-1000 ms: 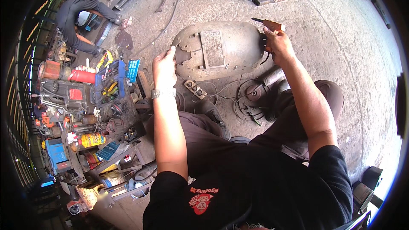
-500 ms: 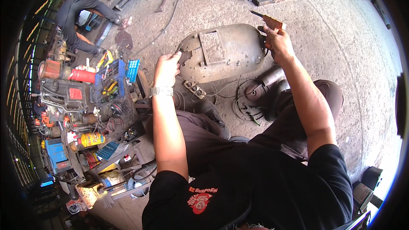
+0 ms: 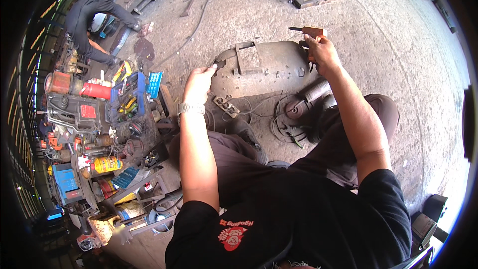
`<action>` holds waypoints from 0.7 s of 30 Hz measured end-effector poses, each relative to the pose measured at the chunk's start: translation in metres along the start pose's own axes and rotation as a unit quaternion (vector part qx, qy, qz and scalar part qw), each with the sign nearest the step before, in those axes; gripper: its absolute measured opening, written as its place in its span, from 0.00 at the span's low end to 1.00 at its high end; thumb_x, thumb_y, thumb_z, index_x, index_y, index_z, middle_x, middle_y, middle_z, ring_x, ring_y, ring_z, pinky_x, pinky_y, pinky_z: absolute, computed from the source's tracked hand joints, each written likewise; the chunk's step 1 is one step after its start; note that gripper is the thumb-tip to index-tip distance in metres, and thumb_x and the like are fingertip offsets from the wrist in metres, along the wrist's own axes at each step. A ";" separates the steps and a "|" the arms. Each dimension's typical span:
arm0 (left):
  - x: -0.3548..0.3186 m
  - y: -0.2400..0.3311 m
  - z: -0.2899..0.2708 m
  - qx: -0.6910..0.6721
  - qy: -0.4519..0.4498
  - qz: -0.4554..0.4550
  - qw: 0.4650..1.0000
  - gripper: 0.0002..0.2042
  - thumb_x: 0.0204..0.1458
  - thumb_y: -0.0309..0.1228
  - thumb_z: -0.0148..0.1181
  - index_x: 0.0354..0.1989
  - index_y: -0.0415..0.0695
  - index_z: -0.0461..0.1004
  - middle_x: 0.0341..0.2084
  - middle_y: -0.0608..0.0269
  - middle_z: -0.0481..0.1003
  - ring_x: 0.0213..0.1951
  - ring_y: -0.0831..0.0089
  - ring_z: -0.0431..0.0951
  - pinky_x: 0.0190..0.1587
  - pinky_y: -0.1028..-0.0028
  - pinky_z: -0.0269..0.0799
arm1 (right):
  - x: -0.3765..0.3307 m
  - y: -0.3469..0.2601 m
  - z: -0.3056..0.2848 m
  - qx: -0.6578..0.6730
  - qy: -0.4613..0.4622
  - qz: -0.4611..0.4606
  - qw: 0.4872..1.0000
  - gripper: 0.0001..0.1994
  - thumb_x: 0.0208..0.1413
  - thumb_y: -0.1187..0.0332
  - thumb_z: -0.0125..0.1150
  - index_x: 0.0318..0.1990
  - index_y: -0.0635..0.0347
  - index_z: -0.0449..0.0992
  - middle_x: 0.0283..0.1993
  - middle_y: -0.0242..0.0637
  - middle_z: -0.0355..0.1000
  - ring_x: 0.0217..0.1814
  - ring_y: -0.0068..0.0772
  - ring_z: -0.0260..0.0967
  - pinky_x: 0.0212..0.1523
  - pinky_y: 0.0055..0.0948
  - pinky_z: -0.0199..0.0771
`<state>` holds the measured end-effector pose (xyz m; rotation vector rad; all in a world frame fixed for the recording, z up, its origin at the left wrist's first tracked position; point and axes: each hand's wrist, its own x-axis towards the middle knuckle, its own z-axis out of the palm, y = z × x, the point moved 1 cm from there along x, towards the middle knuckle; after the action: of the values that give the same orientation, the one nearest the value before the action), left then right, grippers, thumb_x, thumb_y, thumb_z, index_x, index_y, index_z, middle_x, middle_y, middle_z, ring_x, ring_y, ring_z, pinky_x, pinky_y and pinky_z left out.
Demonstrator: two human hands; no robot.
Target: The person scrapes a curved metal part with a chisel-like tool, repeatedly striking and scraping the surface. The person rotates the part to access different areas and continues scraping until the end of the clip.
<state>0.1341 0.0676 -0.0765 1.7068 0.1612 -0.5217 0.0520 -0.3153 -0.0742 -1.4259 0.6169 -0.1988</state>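
I have the battered shell (image 3: 279, 77) between my hands: left hand (image 3: 197, 85) pinching its ragged edge, right hand (image 3: 324, 56) (fingers at the opposite rim) clasping a pointed tool (image 3: 315, 32).

Worn on your head, the left fisheye looks down and forward: your black shirt (image 3: 298, 209) looms close at six o'clock, the floor (image 3: 254, 15) farther off at twelve.

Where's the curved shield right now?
Head view, just above centre: the curved shield is between the left hand at its ragged end and the right hand at the other, right of the open blue toolbox.
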 end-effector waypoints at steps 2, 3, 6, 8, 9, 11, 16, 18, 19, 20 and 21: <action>-0.001 0.002 0.013 -0.037 0.011 0.016 0.999 0.11 0.62 0.36 0.61 0.33 0.40 0.77 0.22 0.72 0.71 0.21 0.81 0.65 0.24 0.75 0.61 | 0.003 0.003 -0.005 0.001 0.009 0.005 1.000 0.13 0.62 0.59 0.66 0.36 0.57 0.71 0.24 0.25 0.64 0.22 0.20 0.59 0.23 0.26 0.63; -0.006 0.004 0.015 -0.058 0.023 0.026 0.998 0.13 0.61 0.37 0.62 0.29 0.40 0.77 0.17 0.77 0.66 0.18 0.84 0.57 0.20 0.76 0.53 | 0.000 -0.001 -0.002 0.001 0.011 0.008 1.000 0.13 0.62 0.59 0.65 0.37 0.56 0.71 0.24 0.25 0.64 0.22 0.20 0.59 0.23 0.26 0.63; 0.000 0.001 0.004 -0.021 0.021 0.037 0.999 0.13 0.61 0.36 0.62 0.28 0.40 0.77 0.17 0.76 0.66 0.17 0.82 0.59 0.20 0.75 0.55 | 0.000 -0.001 0.001 0.027 0.002 0.018 0.999 0.12 0.63 0.59 0.64 0.38 0.56 0.71 0.25 0.26 0.65 0.23 0.20 0.59 0.23 0.25 0.63; -0.004 0.003 0.009 -0.039 0.029 0.037 0.998 0.12 0.61 0.35 0.63 0.29 0.39 0.77 0.17 0.75 0.67 0.18 0.81 0.60 0.21 0.74 0.57 | 0.004 0.003 -0.002 0.048 -0.002 0.024 0.999 0.11 0.64 0.59 0.63 0.40 0.56 0.71 0.26 0.26 0.65 0.23 0.19 0.60 0.23 0.25 0.63; -0.008 0.006 0.011 -0.048 0.036 0.038 0.997 0.12 0.61 0.35 0.63 0.29 0.39 0.77 0.17 0.75 0.67 0.18 0.81 0.60 0.21 0.73 0.57 | 0.006 0.003 -0.003 0.055 -0.006 0.027 0.998 0.11 0.64 0.59 0.63 0.41 0.56 0.71 0.26 0.27 0.66 0.23 0.19 0.60 0.23 0.24 0.63; -0.009 0.007 0.009 -0.088 0.027 0.027 0.995 0.11 0.61 0.33 0.62 0.31 0.37 0.77 0.20 0.72 0.70 0.20 0.79 0.64 0.24 0.73 0.62 | 0.009 0.004 -0.002 0.074 -0.001 0.031 0.997 0.11 0.64 0.60 0.62 0.43 0.56 0.71 0.27 0.27 0.67 0.24 0.20 0.61 0.23 0.24 0.64; -0.023 0.020 0.022 -0.170 0.012 0.024 0.985 0.09 0.61 0.29 0.61 0.36 0.34 0.77 0.28 0.64 0.77 0.27 0.77 0.73 0.33 0.73 0.70 | 0.016 0.006 -0.007 0.112 -0.006 0.038 0.993 0.11 0.65 0.60 0.61 0.46 0.55 0.72 0.30 0.28 0.70 0.25 0.22 0.63 0.25 0.26 0.65; -0.018 0.013 0.015 -0.159 0.004 0.024 0.987 0.08 0.61 0.29 0.60 0.37 0.34 0.77 0.31 0.61 0.79 0.31 0.76 0.75 0.37 0.73 0.71 | 0.016 0.006 -0.006 0.108 0.004 0.038 0.993 0.11 0.65 0.60 0.61 0.46 0.56 0.71 0.30 0.29 0.69 0.25 0.22 0.62 0.25 0.27 0.65; -0.017 0.011 0.014 -0.158 0.002 0.021 0.987 0.08 0.62 0.29 0.60 0.37 0.34 0.77 0.31 0.62 0.78 0.31 0.76 0.75 0.37 0.73 0.71 | 0.015 0.005 -0.005 0.106 0.009 0.038 0.994 0.11 0.64 0.60 0.61 0.45 0.56 0.71 0.30 0.29 0.69 0.25 0.23 0.62 0.25 0.27 0.65; -0.016 0.010 0.012 -0.154 0.004 0.021 0.988 0.08 0.62 0.29 0.60 0.37 0.34 0.77 0.31 0.62 0.78 0.31 0.75 0.75 0.38 0.73 0.71 | 0.016 0.005 -0.005 0.100 0.008 0.040 0.994 0.11 0.65 0.60 0.60 0.48 0.55 0.72 0.35 0.33 0.72 0.30 0.25 0.66 0.29 0.27 0.67; -0.014 0.009 0.012 -0.150 0.005 0.020 0.988 0.08 0.62 0.29 0.60 0.38 0.34 0.77 0.32 0.61 0.79 0.32 0.75 0.75 0.38 0.73 0.71 | 0.017 0.007 -0.007 0.094 0.009 0.043 0.995 0.11 0.66 0.60 0.59 0.50 0.55 0.73 0.39 0.37 0.76 0.36 0.26 0.70 0.32 0.27 0.69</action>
<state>0.1221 0.0569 -0.0638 1.4152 0.2018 -0.4359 0.0612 -0.3290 -0.0856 -1.2154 0.6560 -0.1968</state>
